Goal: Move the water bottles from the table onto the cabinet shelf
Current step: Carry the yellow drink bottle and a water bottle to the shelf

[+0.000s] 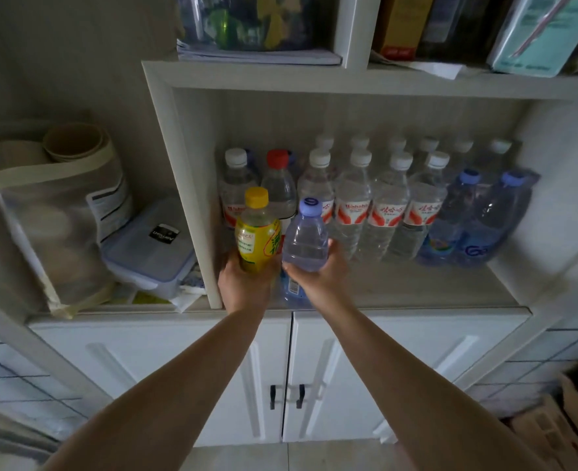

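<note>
My left hand (245,283) grips a yellow-capped, yellow-labelled bottle (257,229) upright at the left front of the open cabinet shelf (417,287). Beside it my right hand (318,270) grips a clear bottle with a lilac cap (306,237), also upright, over the shelf's front edge. Behind them stand several white-capped water bottles with red labels (354,202), one red-capped bottle (278,185), and two blue-capped bottles (485,215) on the right. The table is out of view.
White cabinet doors with black handles (287,396) are below the shelf. Left of the cabinet sit a lidded plastic box (151,246) and a bag with paper cups (59,205). Books and bags (400,25) fill the upper shelf. Cardboard (566,419) lies at lower right.
</note>
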